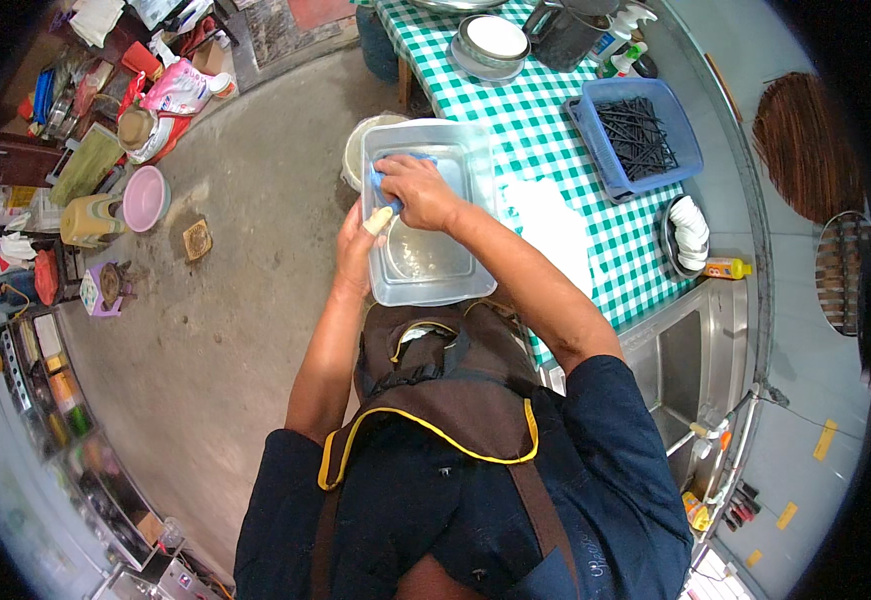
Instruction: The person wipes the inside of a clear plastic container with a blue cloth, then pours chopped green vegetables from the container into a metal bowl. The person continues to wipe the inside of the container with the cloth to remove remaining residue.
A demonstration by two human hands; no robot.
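Observation:
A clear plastic container [435, 281] is held up before my apron, its opening facing me. My left hand [358, 244] grips its left wall, with a pale yellow covering on the thumb. Inside, my right hand [418, 191] presses a blue cloth [389, 196] against the left part of the container; much of the cloth is hidden under the fingers. Beneath and behind the container's upper left corner, a round pale bucket [353, 154] is partly covered. On the right, a white cloth or sheet [551, 229] lies on the green checked tablecloth [619, 259].
A blue basket [649, 180] of black chopsticks stands at the right, near stacked white dishes [689, 232]. Bowls [494, 41] and a dark jug [570, 37] stand farther back. A steel sink [679, 360] adjoins the table. A pink basin [145, 198] and small stool [105, 289] are at the left.

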